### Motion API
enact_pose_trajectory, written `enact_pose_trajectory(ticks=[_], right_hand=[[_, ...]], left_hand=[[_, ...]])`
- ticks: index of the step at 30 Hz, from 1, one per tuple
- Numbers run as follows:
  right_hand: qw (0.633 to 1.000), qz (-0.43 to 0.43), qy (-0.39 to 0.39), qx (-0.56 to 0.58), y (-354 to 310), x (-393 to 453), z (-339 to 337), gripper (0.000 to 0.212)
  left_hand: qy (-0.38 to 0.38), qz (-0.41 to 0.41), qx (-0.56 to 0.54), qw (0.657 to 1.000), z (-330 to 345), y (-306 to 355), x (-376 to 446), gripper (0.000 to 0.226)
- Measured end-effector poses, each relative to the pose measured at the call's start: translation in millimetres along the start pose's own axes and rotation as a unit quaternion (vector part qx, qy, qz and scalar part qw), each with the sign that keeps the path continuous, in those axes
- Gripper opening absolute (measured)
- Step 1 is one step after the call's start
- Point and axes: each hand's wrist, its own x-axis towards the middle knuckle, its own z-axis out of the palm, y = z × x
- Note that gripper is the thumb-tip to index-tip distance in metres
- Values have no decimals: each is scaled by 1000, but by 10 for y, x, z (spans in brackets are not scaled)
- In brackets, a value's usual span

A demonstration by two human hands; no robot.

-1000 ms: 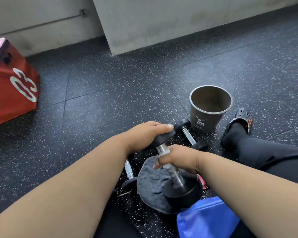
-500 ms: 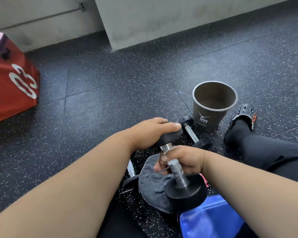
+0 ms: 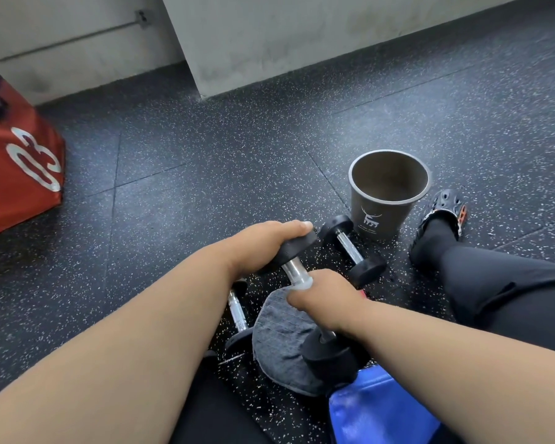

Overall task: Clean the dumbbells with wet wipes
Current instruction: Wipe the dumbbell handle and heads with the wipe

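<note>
Right hand (image 3: 326, 302) fingers clench a white wet wipe (image 3: 302, 284) around the chrome handle of a tilted dumbbell (image 3: 330, 354). Left hand (image 3: 266, 243) fingers grip its upper head; lower head on a grey cloth (image 3: 279, 341), floor (image 3: 205, 187).

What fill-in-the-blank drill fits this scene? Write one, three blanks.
1. The left hand grips the top ____ of the tilted dumbbell.
2. The right hand wraps a white wipe round its metal ____.
3. The cup on the floor stands ____.

Missing: head; handle; upright
</note>
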Motion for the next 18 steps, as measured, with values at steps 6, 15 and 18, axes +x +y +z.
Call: enact_pose_trajectory(ticks=[6,15,18], right_hand=[[979,28,-127,158,67,74,-97,8],[928,65,-314,190,166,167,-192,30],[950,18,-289,113,93,156,-226,26]], left_hand=[[10,23,23,999,26,38,-49,39],[31,24,65,997,17,60,-145,33],[31,29,58,997,10,15,-138,41]])
